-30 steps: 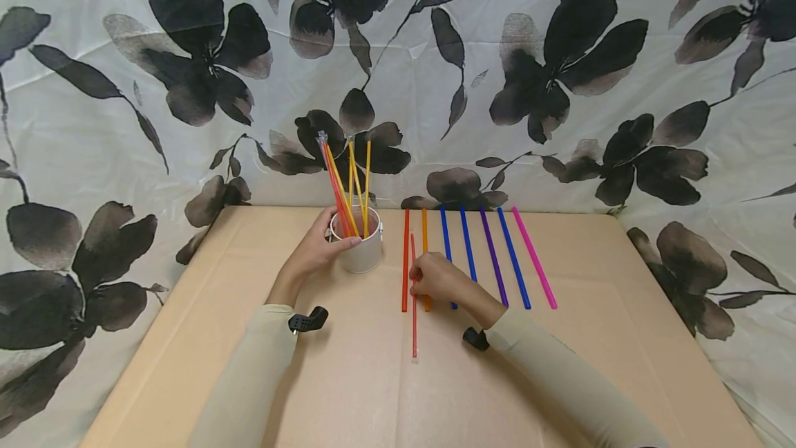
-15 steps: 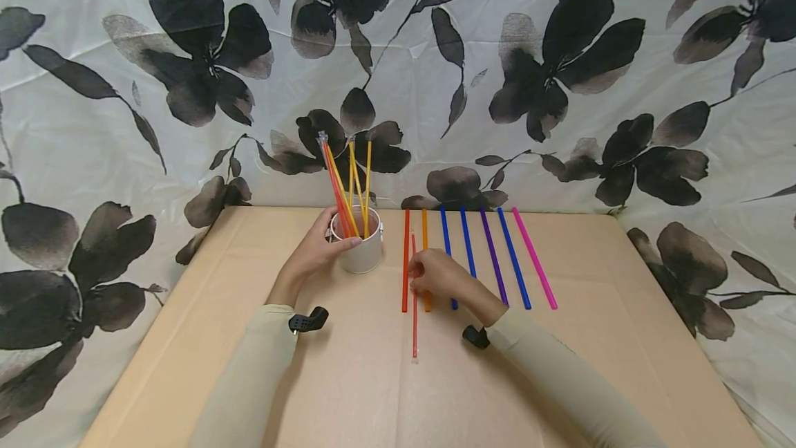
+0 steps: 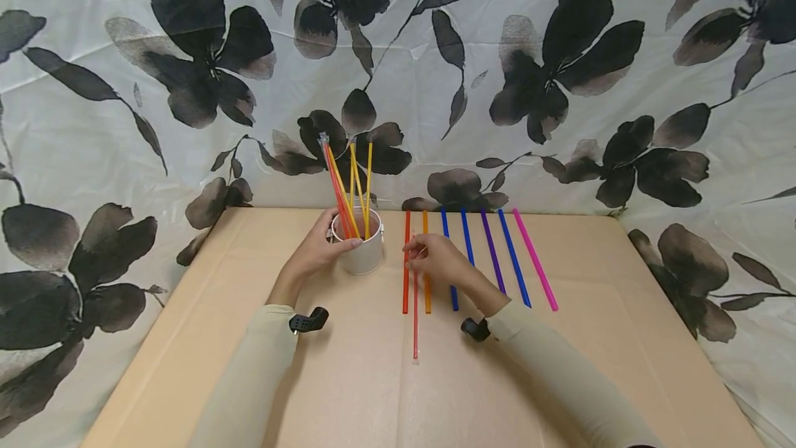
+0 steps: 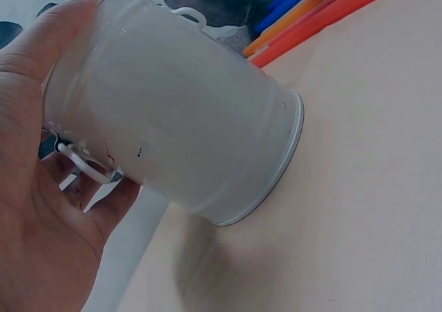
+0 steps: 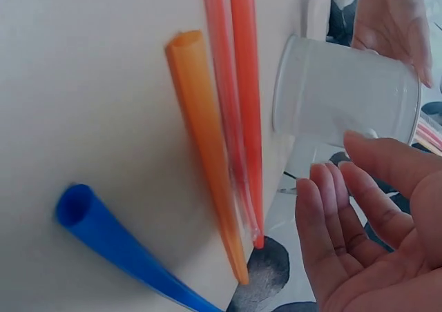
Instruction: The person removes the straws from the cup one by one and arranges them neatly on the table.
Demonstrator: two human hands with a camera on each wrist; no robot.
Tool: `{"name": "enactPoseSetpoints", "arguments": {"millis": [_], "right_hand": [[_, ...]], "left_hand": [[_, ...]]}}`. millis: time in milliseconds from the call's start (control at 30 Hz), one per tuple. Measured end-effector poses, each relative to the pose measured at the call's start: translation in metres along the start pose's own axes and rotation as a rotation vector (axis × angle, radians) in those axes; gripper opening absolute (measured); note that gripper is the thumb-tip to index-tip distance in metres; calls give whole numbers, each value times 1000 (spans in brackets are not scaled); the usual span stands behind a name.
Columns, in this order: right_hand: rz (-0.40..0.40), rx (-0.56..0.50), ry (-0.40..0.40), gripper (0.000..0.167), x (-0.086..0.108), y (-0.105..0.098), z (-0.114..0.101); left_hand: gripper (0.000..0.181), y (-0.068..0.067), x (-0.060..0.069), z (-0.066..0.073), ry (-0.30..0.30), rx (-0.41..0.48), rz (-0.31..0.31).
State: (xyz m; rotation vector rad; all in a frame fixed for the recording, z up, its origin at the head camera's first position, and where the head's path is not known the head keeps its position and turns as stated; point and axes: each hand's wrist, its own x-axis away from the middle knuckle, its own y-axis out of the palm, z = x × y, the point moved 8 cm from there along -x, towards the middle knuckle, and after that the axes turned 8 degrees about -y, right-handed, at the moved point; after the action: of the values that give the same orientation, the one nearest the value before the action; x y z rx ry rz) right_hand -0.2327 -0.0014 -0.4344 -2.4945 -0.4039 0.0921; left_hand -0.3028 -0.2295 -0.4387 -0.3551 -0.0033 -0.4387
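My left hand (image 3: 311, 252) grips a small white metal pail (image 3: 363, 258) by its side, with the thumb along the rim. Inside the pail lean several thin yellow straws (image 3: 370, 178) and red ones in clear wrapping (image 3: 334, 182). My right hand (image 3: 440, 260) is over the row of straws, its fingers loosely bent with nothing between them in the right wrist view. Below it lies a thin red wrapped straw (image 3: 415, 323), between a thick red straw (image 3: 406, 292) and a thick orange straw (image 5: 200, 132).
Farther right lie several thick blue straws (image 3: 513, 258), a purple straw (image 3: 493, 252) and a pink straw (image 3: 535, 259), roughly side by side. The tan tabletop (image 3: 348, 379) ends at a floral cloth (image 3: 410, 81) behind.
My right hand has let go of the thin red wrapped straw and risen slightly off it, fingers parting. The left hand and the pail have stayed put.
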Motion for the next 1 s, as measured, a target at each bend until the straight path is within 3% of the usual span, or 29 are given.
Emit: {"name": "enactPoseSetpoints", "arguments": {"millis": [133, 300, 600, 1000], "right_hand": [[63, -18, 8, 23, -6, -7, -1], [127, -80, 4, 20, -16, -13, -7], [207, -117, -91, 23, -29, -18, -23], [264, -131, -140, 27, -40, -14, -37]], "left_hand": [[82, 0, 0, -1, -17, -18, -9], [86, 0, 4, 7, -42, -21, -25], [87, 0, 1, 4, -21, -39, -5], [86, 1, 2, 6, -7, 9, -37]]}}
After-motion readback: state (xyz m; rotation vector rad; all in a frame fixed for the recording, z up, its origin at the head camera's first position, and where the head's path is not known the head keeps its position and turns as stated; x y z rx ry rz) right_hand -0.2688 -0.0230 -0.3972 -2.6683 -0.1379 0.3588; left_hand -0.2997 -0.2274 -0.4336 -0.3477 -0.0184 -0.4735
